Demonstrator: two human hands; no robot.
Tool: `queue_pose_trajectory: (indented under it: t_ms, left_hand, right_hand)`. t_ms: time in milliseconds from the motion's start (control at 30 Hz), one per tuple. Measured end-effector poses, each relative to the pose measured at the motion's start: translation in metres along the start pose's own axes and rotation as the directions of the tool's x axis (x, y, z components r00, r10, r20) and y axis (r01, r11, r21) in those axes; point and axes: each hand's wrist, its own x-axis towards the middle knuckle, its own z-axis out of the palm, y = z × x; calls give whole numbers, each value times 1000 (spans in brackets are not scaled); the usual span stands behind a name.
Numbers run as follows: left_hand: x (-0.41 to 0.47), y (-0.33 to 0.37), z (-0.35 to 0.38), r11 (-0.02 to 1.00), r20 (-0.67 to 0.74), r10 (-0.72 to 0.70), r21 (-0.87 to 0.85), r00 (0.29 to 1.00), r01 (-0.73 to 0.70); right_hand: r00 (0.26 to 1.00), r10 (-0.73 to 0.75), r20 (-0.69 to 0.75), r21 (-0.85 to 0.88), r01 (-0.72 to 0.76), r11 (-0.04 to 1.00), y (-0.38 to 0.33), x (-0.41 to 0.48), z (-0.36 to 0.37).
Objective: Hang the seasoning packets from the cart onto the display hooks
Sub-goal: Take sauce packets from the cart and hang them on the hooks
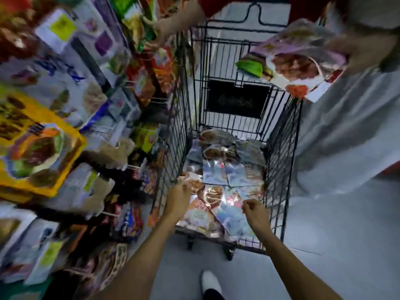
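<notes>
A black wire cart (281, 148) stands in front of me with several seasoning packets (225, 169) lying flat in its bottom. My left hand (177, 197) reaches into the cart's near left corner, fingers curled on the edge of a packet with a food picture (195, 185). My right hand (255, 212) is low over the near right side and pinches the top edge of a shiny blue packet (231, 213). The display hooks (135, 167) stick out of the rack on the left, most carrying hanging packets (142, 137).
Across the cart stands another person in red sleeves. One of their hands (359, 53) holds a purple packet (298, 59) over the cart's far right corner, the other (166, 27) reaches to the rack. Grey floor (335, 245) lies right; my white shoe (210, 280) is below.
</notes>
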Motion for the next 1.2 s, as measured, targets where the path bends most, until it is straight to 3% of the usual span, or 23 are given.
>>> queue_pose_trajectory:
  t_ms: [167,300,500,567,667,800,900,1000,1133,1200]
  left_hand:
    - [73,-3,49,999,72,-37,27,997,35]
    - [123,-8,81,997,112,-69,37,991,65]
    - [181,-12,126,986,89,-161,-26,983,164]
    - [191,-13,138,973,96,-207,-86,974,216]
    - [197,-13,147,952,61,-261,-151,963,267]
    - [198,-13,134,930,109,-281,-216,954,298]
    - [193,-17,107,895,150,-301,-297,942,334]
    - [185,-24,86,883,135,-305,-330,943,333]
    - [172,-31,76,745,178,-389,-517,904,422]
    - [168,-32,74,734,116,-402,-551,908,396]
  right_hand:
    - [996,63,63,-107,-56,993,21,53,19]
    - [996,86,33,-114,-82,990,33,86,37]
    - [997,74,12,-445,-61,893,54,105,61]
    - [997,66,-25,-474,-70,878,62,106,66]
    - [993,108,-47,-452,-118,884,68,106,68]
    - [990,131,58,-440,-93,893,66,101,63]
    - [958,228,172,-128,-208,970,63,96,58]
    - [915,280,290,59,-310,949,54,91,50]
    - [903,219,370,34,-249,968,42,87,43]
    - [921,186,343,-11,-194,981,41,85,43]
